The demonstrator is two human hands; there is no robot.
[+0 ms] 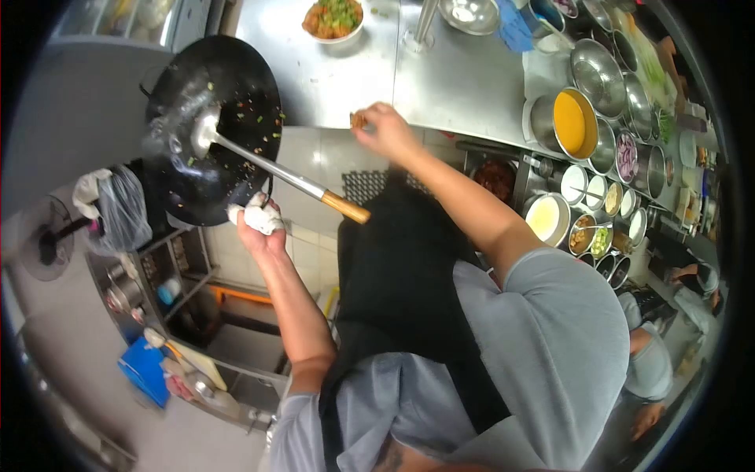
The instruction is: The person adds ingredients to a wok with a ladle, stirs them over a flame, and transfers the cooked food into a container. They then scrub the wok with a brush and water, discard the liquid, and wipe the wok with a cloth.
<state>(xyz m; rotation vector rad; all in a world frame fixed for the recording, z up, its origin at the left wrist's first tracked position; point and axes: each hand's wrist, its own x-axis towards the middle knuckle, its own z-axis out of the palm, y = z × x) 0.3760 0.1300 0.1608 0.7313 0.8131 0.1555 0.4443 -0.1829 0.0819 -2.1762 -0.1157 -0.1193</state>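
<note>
My left hand (263, 232) is closed around a crumpled white cloth (263, 215) at the handle of a black wok (255, 94). The wok is tilted, with scattered green and orange bits on its inside. A long ladle (267, 164) lies in it, its bowl on the wok's surface and its wooden end sticking out toward my apron. My right hand (385, 134) pinches a small brown piece of food (359, 120) at the front edge of the steel counter (338, 94). Beyond it stands a bowl (334, 38) heaped with brown food and chopped greens.
On the right are several steel pots and bowls, among them a pot of orange liquid (574, 122) and a bowl of chopped purple onion (626, 156). A shelf rack (189, 275) and a plastic bag (124, 208) are at left. Other people (653, 362) stand far right.
</note>
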